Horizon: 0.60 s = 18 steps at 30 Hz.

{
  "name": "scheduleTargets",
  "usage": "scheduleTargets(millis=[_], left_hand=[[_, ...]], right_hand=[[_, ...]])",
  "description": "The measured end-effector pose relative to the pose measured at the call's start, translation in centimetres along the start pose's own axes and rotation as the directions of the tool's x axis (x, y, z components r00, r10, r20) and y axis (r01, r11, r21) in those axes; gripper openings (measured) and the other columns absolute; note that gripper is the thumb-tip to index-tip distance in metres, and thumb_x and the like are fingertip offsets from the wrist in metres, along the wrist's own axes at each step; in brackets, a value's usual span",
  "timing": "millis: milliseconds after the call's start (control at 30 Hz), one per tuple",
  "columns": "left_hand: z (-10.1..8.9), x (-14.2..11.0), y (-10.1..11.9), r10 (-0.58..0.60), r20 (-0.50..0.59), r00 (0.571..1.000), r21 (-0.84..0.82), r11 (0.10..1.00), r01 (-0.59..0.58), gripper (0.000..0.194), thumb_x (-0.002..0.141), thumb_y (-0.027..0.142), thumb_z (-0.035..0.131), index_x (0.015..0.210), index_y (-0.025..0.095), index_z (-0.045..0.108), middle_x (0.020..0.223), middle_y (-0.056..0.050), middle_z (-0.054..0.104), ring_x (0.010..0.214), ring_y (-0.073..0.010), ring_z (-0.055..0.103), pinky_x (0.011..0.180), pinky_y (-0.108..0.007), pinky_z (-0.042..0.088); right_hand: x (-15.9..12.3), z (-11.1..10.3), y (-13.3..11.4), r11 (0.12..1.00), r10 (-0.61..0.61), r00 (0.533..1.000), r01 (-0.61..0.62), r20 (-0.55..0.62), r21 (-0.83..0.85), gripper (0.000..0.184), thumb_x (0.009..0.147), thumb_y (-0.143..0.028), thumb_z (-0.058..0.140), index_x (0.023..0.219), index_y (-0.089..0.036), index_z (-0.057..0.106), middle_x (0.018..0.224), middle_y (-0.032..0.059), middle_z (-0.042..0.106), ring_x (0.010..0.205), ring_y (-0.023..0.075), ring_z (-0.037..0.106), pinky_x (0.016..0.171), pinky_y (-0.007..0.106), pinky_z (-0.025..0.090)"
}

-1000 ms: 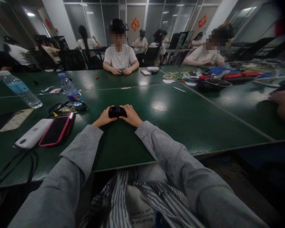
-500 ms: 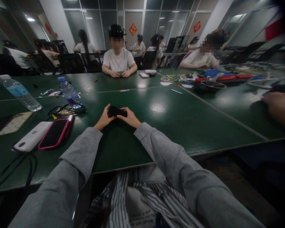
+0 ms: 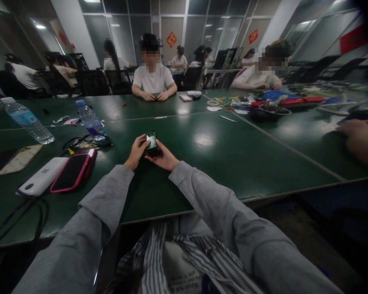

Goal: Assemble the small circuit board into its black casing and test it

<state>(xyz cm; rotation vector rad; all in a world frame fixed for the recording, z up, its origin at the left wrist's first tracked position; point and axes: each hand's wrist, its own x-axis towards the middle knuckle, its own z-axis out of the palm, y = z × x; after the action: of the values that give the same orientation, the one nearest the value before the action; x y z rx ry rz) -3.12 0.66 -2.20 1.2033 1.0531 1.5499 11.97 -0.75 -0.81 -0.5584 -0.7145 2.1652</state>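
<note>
Between my two hands, above the green tabletop (image 3: 202,171), is a small dark phone (image 3: 151,140) turned upright, its green and white face toward me. My left hand (image 3: 136,152) grips its left side, with the thumb on the face. From the lower right, my right hand (image 3: 167,157) holds the bottom end, its fingers partly hidden beneath it. The writing on the face is too small to read.
To the left lie a pink-cased phone (image 3: 70,174), a white power bank (image 3: 43,175) and a patterned phone (image 3: 21,158). Two water bottles (image 3: 29,119) stand behind them. Across the table sits a person (image 3: 153,79). Cables and pouches (image 3: 276,102) are heaped at the right.
The phone has turned from lying sideways and dark to upright, with its green and white face showing. My right hand has shifted to its lower end and my left thumb onto its face.
</note>
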Motion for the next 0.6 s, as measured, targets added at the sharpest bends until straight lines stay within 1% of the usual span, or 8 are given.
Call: scheduleTargets(millis=[100,167,233,300,367,467,533,600], left_hand=[[-0.3,0.0,0.2,-0.009,0.020,1.000,-0.009,1.000,0.009,0.050,0.073,0.031,0.081,0.120,0.023,0.065,0.119,-0.009,0.065,0.114,-0.0242,0.061,0.098,-0.037,0.049],[-0.1,-0.2,0.3,-0.014,0.028,1.000,-0.024,1.000,0.014,0.048,0.073,0.028,0.081,0.119,0.023,0.067,0.120,-0.008,0.065,0.113,-0.0226,0.061,0.096,-0.034,0.049],[0.3,-0.4,0.4,-0.044,0.031,0.999,-0.077,0.996,0.047,0.040,0.078,0.029,0.078,0.117,0.023,0.069,0.119,-0.007,0.067,0.111,-0.0207,0.061,0.095,-0.031,0.048],[0.9,-0.7,0.7,-0.128,0.049,0.991,-0.174,0.975,0.135,0.030,0.087,0.033,0.068,0.115,0.021,0.070,0.116,-0.007,0.068,0.105,-0.0192,0.063,0.093,-0.030,0.048],[1.2,-0.9,1.0,-0.236,0.084,0.968,-0.279,0.927,0.250,0.031,0.095,0.039,0.056,0.114,0.018,0.069,0.111,-0.009,0.070,0.096,-0.0184,0.064,0.088,-0.030,0.049],[1.1,-1.0,1.5,-0.360,0.122,0.925,-0.405,0.833,0.377,0.041,0.100,0.045,0.043,0.112,0.015,0.068,0.100,-0.009,0.070,0.082,-0.0172,0.064,0.079,-0.029,0.049],[0.7,-1.0,1.9,-0.424,0.115,0.898,-0.473,0.772,0.425,0.047,0.100,0.050,0.039,0.111,0.014,0.066,0.090,-0.009,0.070,0.074,-0.0170,0.063,0.074,-0.029,0.049],[0.2,-1.1,2.1,-0.478,0.107,0.872,-0.516,0.723,0.459,0.054,0.098,0.057,0.037,0.111,0.013,0.065,0.082,-0.008,0.068,0.071,-0.0185,0.064,0.072,-0.031,0.049]], right_hand=[[0.1,0.3,0.5,0.995,-0.018,1.000,0.017,0.008,0.101,0.031,0.100,-0.047,0.048,0.111,-0.021,0.061,0.095,0.0049,0.069,0.087,0.0165,0.068,0.076,0.031,0.063],[0.2,0.3,0.6,0.992,0.001,1.000,0.002,-0.025,0.125,0.037,0.101,-0.050,0.042,0.111,-0.020,0.061,0.096,0.0059,0.069,0.089,0.0176,0.068,0.075,0.032,0.063],[0.3,0.3,0.4,0.989,0.008,0.998,0.002,-0.064,0.151,0.041,0.102,-0.052,0.037,0.108,-0.020,0.061,0.094,0.0066,0.069,0.088,0.0181,0.068,0.072,0.032,0.063],[0.2,0.2,0.1,0.984,0.000,0.997,0.014,-0.079,0.178,0.044,0.103,-0.051,0.032,0.106,-0.019,0.061,0.091,0.0072,0.069,0.085,0.0180,0.068,0.069,0.031,0.062],[0.2,0.1,-0.2,0.982,-0.020,0.996,0.035,-0.085,0.187,0.044,0.104,-0.051,0.030,0.104,-0.019,0.061,0.090,0.0072,0.069,0.082,0.0177,0.067,0.066,0.030,0.062],[0.4,0.0,-0.4,0.990,-0.039,0.991,0.056,-0.126,0.128,0.037,0.104,-0.046,0.035,0.103,-0.020,0.061,0.087,0.0055,0.069,0.079,0.0165,0.066,0.063,0.028,0.061],[0.6,-0.1,-0.3,0.997,-0.064,0.987,0.070,-0.150,0.032,0.030,0.103,-0.042,0.040,0.101,-0.021,0.061,0.086,0.0044,0.069,0.077,0.0155,0.066,0.063,0.026,0.059],[1.0,-0.2,0.1,0.988,-0.131,0.980,0.116,-0.152,-0.105,0.023,0.101,-0.038,0.045,0.102,-0.021,0.060,0.088,0.0037,0.069,0.078,0.0153,0.066,0.065,0.027,0.059]])
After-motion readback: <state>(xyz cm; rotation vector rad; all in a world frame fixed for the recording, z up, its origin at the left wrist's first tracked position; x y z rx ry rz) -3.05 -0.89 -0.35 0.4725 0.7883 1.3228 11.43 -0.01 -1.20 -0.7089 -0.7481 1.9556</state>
